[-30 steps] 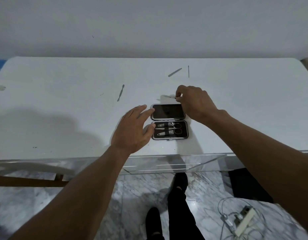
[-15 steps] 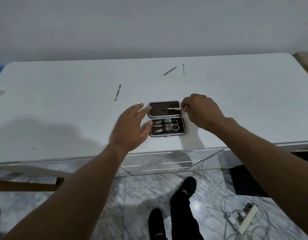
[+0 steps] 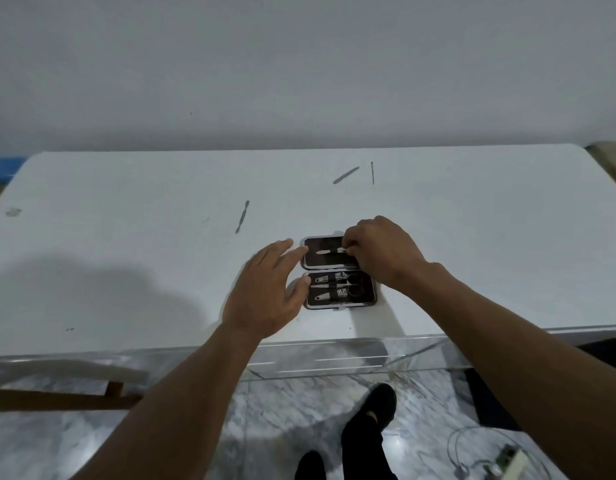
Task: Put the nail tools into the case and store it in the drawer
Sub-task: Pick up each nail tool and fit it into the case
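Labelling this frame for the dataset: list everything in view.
open rectangular dark-lined silver-rimmed case: 1, brown/silver, table's near middle
strapped silver metal tools: about 3, case's near half
slim silver metal tool: 1, over case's far half
flat grey metal strip: 1, table, beyond case
thin grey metal pin: 1, beside strip
grey metal pusher: 1, table, beyond-left of case
white table: 1
clear plastic panel: 1, below table's near edge
white power strip: 1, floor, lower right
grey marble floor: 1
black-clad legs: 2, below
left hand: fingers straight, against case's left edge
right hand: fingers pinch slim tool
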Motion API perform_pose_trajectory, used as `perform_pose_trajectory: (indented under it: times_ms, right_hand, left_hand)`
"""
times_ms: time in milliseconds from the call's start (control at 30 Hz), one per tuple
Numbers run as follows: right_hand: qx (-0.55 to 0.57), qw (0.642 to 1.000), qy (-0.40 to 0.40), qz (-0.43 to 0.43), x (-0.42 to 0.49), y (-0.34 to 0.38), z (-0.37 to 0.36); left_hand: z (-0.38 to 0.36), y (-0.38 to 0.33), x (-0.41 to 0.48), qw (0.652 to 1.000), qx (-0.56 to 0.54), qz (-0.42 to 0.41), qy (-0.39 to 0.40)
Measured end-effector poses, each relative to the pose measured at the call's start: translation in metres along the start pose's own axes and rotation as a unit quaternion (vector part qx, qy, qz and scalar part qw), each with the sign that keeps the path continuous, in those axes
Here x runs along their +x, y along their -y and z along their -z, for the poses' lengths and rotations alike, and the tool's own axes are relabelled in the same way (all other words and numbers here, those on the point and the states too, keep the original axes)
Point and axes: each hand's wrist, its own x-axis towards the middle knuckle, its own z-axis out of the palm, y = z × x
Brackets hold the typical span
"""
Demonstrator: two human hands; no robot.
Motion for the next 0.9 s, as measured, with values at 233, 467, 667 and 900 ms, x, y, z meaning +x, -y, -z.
perform_pose_trajectory:
  times_ms: [233,467,667,900]
  right_hand:
    - [0.02,1.0,0.014,0.0,0.004,0.005,-0.005]
    - [0.012,1.0,0.024,-0.016,0.001,-0.001,0.001]
    - [0.006,0.999,0.01,-0.033,-0.002,0.0,-0.002]
    - [0.016,0.999,0.002,-0.034,0.002,0.002,-0.005]
  left_hand:
    - [-0.002,0.001,0.0,1.0,0.004,0.002,0.004]
    - [-0.001,0.001,0.0,1.0,0.002,0.004,0.004]
    - [0.0,0.0,0.0,1.0,0.002,0.004,0.004]
    - [0.0,0.0,0.0,1.0,0.003,0.007,0.005]
